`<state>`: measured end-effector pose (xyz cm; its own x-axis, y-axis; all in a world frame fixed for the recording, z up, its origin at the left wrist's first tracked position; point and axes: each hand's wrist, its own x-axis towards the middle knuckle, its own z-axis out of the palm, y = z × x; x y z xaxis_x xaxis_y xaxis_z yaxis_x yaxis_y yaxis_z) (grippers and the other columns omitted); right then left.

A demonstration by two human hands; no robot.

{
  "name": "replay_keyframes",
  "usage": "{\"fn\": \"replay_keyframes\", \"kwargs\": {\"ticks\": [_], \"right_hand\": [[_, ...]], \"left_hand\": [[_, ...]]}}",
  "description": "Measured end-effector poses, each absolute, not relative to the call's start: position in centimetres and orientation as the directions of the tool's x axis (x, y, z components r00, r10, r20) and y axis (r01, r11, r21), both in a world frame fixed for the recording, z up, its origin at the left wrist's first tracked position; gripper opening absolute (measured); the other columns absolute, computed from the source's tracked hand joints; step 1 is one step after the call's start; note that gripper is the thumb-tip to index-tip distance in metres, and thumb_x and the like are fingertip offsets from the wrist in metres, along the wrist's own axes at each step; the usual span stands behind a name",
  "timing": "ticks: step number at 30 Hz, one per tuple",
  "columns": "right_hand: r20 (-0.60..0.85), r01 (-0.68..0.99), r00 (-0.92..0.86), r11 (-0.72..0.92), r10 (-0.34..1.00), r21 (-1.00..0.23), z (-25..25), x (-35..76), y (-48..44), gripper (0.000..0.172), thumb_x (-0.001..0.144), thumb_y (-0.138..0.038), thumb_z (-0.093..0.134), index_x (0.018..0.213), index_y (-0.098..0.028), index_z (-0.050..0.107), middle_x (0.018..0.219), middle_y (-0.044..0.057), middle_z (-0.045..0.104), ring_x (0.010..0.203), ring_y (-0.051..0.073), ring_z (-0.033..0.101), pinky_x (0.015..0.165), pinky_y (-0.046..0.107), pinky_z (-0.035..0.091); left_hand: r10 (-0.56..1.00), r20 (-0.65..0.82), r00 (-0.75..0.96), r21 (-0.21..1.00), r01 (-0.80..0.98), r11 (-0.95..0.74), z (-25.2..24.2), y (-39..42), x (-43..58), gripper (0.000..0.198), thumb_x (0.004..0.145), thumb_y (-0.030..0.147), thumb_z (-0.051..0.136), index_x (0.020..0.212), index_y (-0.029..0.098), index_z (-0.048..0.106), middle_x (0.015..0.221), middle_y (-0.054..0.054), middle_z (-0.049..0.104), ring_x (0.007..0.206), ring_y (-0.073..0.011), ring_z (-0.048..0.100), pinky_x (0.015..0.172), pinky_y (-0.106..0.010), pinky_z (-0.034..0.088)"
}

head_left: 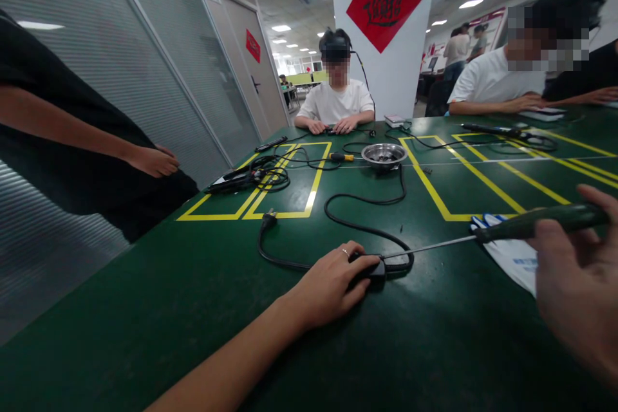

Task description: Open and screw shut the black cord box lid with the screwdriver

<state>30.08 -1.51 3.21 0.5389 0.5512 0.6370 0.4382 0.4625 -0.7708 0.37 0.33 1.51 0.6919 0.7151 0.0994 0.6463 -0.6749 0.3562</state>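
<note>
My left hand [333, 280] is closed over a small black power adapter [378, 273], pressing it onto the green table [203, 335]. A black cord runs from the adapter to a plug [269, 217] on the left; another length of black cable [357, 226] loops behind. My right hand [579, 270] grips a screwdriver [545, 222] by its dark green handle. The long metal shaft points left, its tip at the adapter's top edge by my left fingers; whether it touches a screw I cannot tell. A white glove [512, 257] with blue trim lies beneath the screwdriver.
Behind the cable stands a metal bowl [385, 156] holding small parts, with a yellow-and-black screwdriver [340, 157] beside it. Tangled black cables [270, 177] lie on yellow tape outlines. One person [338, 100] sits opposite, others at right; a standing person [72, 135] is at left.
</note>
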Motion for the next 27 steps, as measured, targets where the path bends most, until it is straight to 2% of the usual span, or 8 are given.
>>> {"fn": "replay_keyframes", "kwargs": {"ticks": [3, 7, 11, 15, 19, 22, 24, 27], "right_hand": [[0.613, 0.340, 0.495, 0.512, 0.616, -0.789, 3.35, 30.08, -1.65, 0.074, 0.066, -0.035, 0.070, 0.134, -0.029, 0.042, 0.109, 0.008, 0.062, 0.094, 0.027, 0.064, 0.089, 0.060, 0.047], [0.626, 0.508, 0.578, 0.370, 0.523, -0.778, 3.55, 30.03, -1.91, 0.077, 0.058, -0.035, 0.077, 0.130, -0.028, 0.049, 0.103, 0.008, 0.061, 0.079, 0.025, 0.064, 0.081, 0.062, 0.049], [0.607, 0.282, 0.469, 0.542, 0.641, -0.791, 3.46, 30.08, -1.87, 0.073, 0.066, -0.031, 0.071, 0.134, -0.029, 0.043, 0.103, 0.007, 0.064, 0.096, 0.026, 0.064, 0.089, 0.057, 0.048], [0.670, 0.506, 0.517, 0.441, 0.533, -0.741, 3.23, 30.19, -1.56, 0.080, 0.056, -0.029, 0.079, 0.130, -0.030, 0.048, 0.124, 0.009, 0.054, 0.091, 0.023, 0.064, 0.092, 0.055, 0.047], [0.644, 0.362, 0.450, 0.534, 0.618, -0.765, 3.29, 30.05, -1.67, 0.071, 0.070, -0.032, 0.070, 0.135, -0.030, 0.041, 0.112, 0.007, 0.062, 0.089, 0.023, 0.066, 0.090, 0.054, 0.048], [0.635, 0.443, 0.511, 0.456, 0.580, -0.772, 3.54, 29.91, -1.94, 0.077, 0.062, -0.032, 0.077, 0.133, -0.029, 0.045, 0.112, 0.007, 0.061, 0.083, 0.020, 0.066, 0.079, 0.046, 0.053], [0.583, 0.483, 0.587, 0.335, 0.562, -0.809, 3.64, 29.88, -2.00, 0.072, 0.060, -0.035, 0.079, 0.126, -0.027, 0.052, 0.102, 0.006, 0.063, 0.072, 0.018, 0.064, 0.067, 0.040, 0.054], [0.457, 0.280, 0.582, 0.362, 0.673, -0.889, 3.60, 29.91, -1.85, 0.054, 0.067, -0.035, 0.074, 0.117, -0.026, 0.056, 0.088, 0.005, 0.067, 0.062, 0.019, 0.063, 0.053, 0.036, 0.051]], "left_hand": [[0.715, 0.100, 0.692, 0.356, 0.646, -0.675, 1.54, 0.36, 0.39, 0.042, 0.092, 0.028, 0.048, 0.133, 0.026, 0.042, 0.125, -0.008, 0.046, 0.106, -0.0231, 0.052, 0.095, -0.039, 0.044], [0.717, 0.094, 0.691, 0.359, 0.648, -0.672, 1.57, 0.36, 0.43, 0.042, 0.092, 0.028, 0.048, 0.133, 0.027, 0.042, 0.125, -0.008, 0.046, 0.105, -0.0230, 0.052, 0.095, -0.039, 0.045], [0.723, 0.088, 0.686, 0.375, 0.649, -0.662, 1.52, 0.32, 0.39, 0.041, 0.092, 0.029, 0.048, 0.133, 0.026, 0.042, 0.126, -0.008, 0.046, 0.107, -0.0232, 0.052, 0.095, -0.039, 0.045], [0.728, 0.101, 0.678, 0.408, 0.639, -0.652, 1.44, 0.35, 0.34, 0.041, 0.092, 0.029, 0.050, 0.131, 0.025, 0.042, 0.126, -0.006, 0.048, 0.109, -0.0226, 0.051, 0.098, -0.038, 0.043], [0.736, 0.128, 0.665, 0.430, 0.632, -0.645, 1.26, 0.51, 0.36, 0.036, 0.090, 0.029, 0.054, 0.125, 0.024, 0.046, 0.121, -0.005, 0.052, 0.108, -0.0225, 0.050, 0.098, -0.038, 0.042], [0.774, 0.124, 0.621, 0.443, 0.664, -0.603, 1.05, 0.66, 0.36, 0.038, 0.087, 0.031, 0.058, 0.122, 0.023, 0.046, 0.114, -0.006, 0.055, 0.101, -0.0229, 0.052, 0.093, -0.038, 0.045], [0.788, 0.120, 0.603, 0.444, 0.677, -0.586, 0.94, 0.73, 0.34, 0.041, 0.086, 0.032, 0.060, 0.124, 0.022, 0.046, 0.112, -0.007, 0.056, 0.100, -0.0235, 0.052, 0.091, -0.039, 0.045], [0.773, 0.133, 0.620, 0.436, 0.664, -0.608, 0.93, 0.77, 0.30, 0.044, 0.087, 0.032, 0.060, 0.127, 0.023, 0.045, 0.116, -0.006, 0.055, 0.104, -0.0241, 0.051, 0.095, -0.040, 0.043]]}}
